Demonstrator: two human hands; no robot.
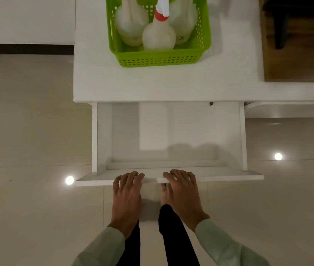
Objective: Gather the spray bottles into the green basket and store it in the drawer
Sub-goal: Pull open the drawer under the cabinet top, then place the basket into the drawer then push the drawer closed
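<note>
Below, left hand (127,191) and right hand (181,189) palm-down, fingers hooked over open drawer (171,131) front, gripping its edge

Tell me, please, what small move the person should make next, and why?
Probably let go of the drawer front and reach both hands up to the green basket. The drawer is pulled out and looks empty, the left hand and right hand rest on its front edge, and the basket sits on the white countertop with three spray bottles already in it.
</note>
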